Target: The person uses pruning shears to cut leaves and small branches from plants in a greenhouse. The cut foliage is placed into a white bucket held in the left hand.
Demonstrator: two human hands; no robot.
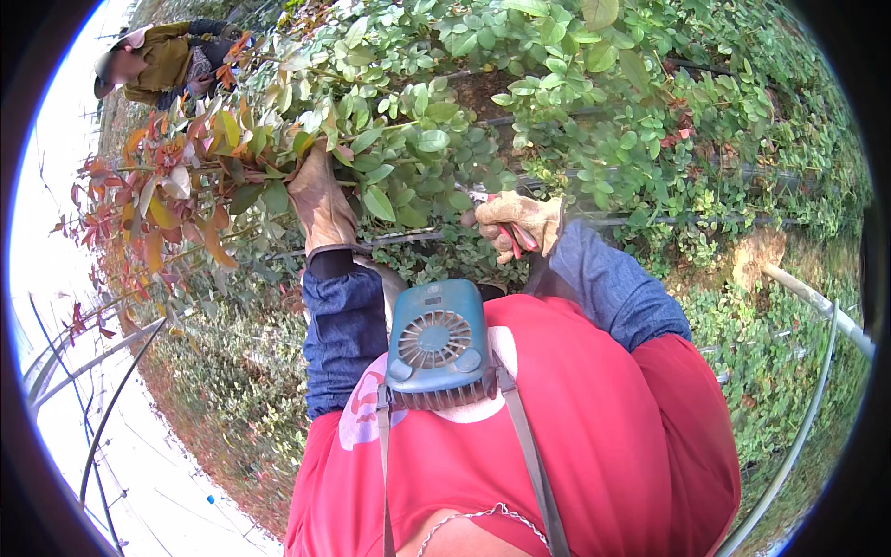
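My left hand, in a worn tan leather glove, is closed around a bunch of leafy rose stems. Leaves cover its fingertips. The stems lie sideways, their reddish young leaves spreading out to the left and greener ones to the right of the glove. In my gloved right hand is a pair of pruning shears with red handles. Their metal blades point left into the green rose bushes, where foliage partly hides the tips.
A blue portable fan hangs by straps on my chest. Another person stands among the plants at upper left. Horizontal support lines cross the foliage ahead. A pale pole and curved pipe are at right.
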